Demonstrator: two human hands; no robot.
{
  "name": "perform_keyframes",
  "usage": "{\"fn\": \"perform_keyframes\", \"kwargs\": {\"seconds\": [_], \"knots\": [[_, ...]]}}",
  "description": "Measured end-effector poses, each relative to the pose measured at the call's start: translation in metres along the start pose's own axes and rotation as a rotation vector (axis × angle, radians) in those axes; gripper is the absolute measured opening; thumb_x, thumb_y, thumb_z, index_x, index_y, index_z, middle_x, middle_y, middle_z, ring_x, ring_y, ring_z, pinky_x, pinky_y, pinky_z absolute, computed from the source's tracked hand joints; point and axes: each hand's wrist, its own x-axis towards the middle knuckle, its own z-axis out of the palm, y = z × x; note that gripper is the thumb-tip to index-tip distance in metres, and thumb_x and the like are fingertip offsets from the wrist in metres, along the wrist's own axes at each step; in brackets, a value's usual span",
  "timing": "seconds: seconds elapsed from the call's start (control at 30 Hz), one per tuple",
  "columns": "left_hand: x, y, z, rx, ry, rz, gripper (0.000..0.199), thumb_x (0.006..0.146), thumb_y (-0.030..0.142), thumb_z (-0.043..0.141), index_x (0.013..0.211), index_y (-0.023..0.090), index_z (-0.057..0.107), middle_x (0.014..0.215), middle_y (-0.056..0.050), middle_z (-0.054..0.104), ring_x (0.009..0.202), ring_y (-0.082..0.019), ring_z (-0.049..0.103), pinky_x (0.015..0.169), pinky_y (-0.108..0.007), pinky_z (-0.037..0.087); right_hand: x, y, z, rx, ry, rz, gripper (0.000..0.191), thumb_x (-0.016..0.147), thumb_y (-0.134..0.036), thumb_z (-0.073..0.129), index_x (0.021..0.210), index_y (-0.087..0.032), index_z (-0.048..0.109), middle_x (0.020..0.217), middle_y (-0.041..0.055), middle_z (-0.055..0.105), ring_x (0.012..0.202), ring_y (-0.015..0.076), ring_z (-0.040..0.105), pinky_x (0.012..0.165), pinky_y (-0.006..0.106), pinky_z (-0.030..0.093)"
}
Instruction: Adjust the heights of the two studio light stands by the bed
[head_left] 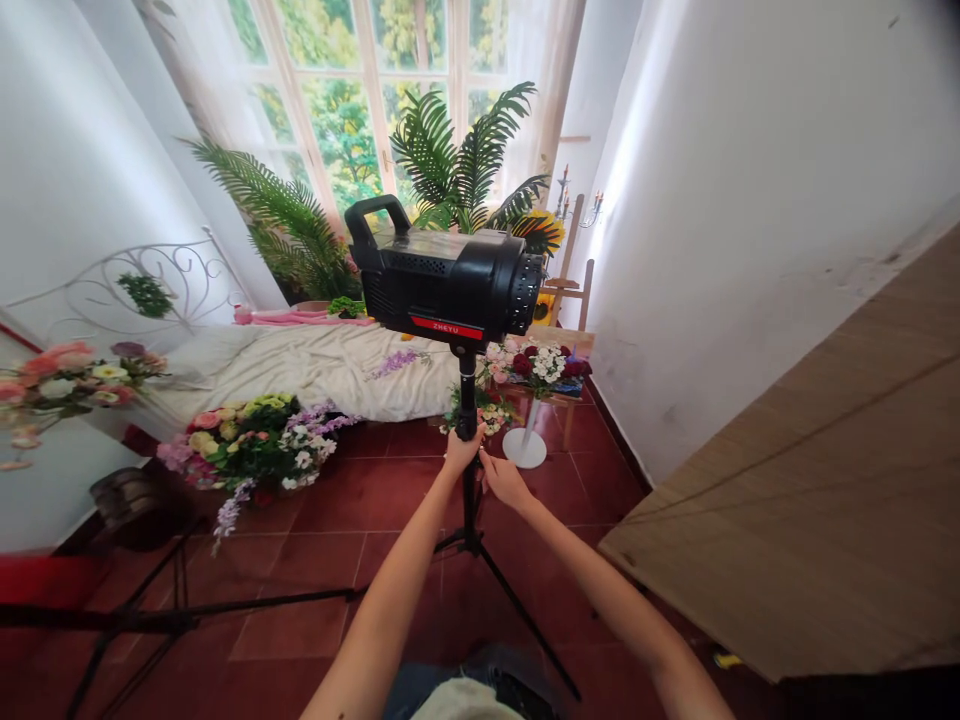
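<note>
A black studio light [442, 285] with a top handle and a red label sits on a black light stand [469, 505] right in front of me. My left hand [463, 450] is wrapped round the stand's column just below the light. Slightly lower and to the right, my right hand [501, 478] has its fingers pressed together at the side of the column. A knob or clamp may lie under those fingers, but they hide it. The stand's legs spread on the red tiled floor [540, 560].
Behind the light is a bed [337, 365] with a cream cover, before a window with palm fronds [461, 160]. Flower bunches [255, 445] stand left. Another stand's legs [270, 602] cross the floor at lower left. A wooden panel [810, 500] leans at right.
</note>
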Motion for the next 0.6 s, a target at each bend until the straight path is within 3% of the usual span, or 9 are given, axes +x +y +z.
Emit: {"fn": "perform_keyframes", "kwargs": {"seconds": [0.13, 0.3, 0.47, 0.6], "knots": [[0.001, -0.005, 0.000, 0.008, -0.013, 0.031, 0.029, 0.063, 0.042, 0.066, 0.062, 0.014, 0.058, 0.053, 0.000, 0.054, 0.048, -0.009, 0.048, 0.049, -0.021, 0.039, 0.002, 0.003, 0.021, 0.596, -0.049, 0.213, 0.064, 0.085, -0.063, 0.016, 0.058, -0.016, 0.050, 0.043, 0.0017, 0.053, 0.032, 0.0097, 0.042, 0.037, 0.020, 0.035], [0.004, -0.014, 0.003, -0.002, 0.000, 0.006, 0.030, 0.062, 0.042, 0.066, 0.068, 0.014, 0.060, 0.056, 0.000, 0.055, 0.048, -0.009, 0.047, 0.048, -0.021, 0.039, 0.000, -0.007, 0.035, 1.118, 0.024, 0.334, 0.046, 0.085, -0.056, 0.027, 0.061, -0.019, 0.041, 0.046, -0.0029, 0.046, 0.033, 0.0060, 0.034, 0.033, 0.016, 0.028], [0.004, -0.016, 0.004, -0.004, 0.049, -0.039, 0.031, 0.058, 0.043, 0.069, 0.060, 0.015, 0.059, 0.048, 0.002, 0.051, 0.048, -0.010, 0.048, 0.048, -0.022, 0.039, 0.001, -0.015, 0.032, 1.243, 0.043, 0.250, 0.030, 0.086, -0.030, 0.026, 0.057, -0.022, 0.030, 0.044, -0.0075, 0.026, 0.035, 0.0080, 0.023, 0.036, 0.016, 0.027], [0.003, -0.017, 0.000, 0.019, 0.030, -0.009, 0.034, 0.062, 0.046, 0.066, 0.055, 0.014, 0.057, 0.047, 0.001, 0.051, 0.046, -0.009, 0.046, 0.047, -0.021, 0.038, 0.003, -0.020, 0.031, 1.226, 0.109, 0.229, 0.029, 0.082, -0.014, 0.023, 0.055, -0.022, 0.023, 0.045, -0.0063, 0.024, 0.039, 0.0107, 0.023, 0.041, 0.018, 0.030]]}}
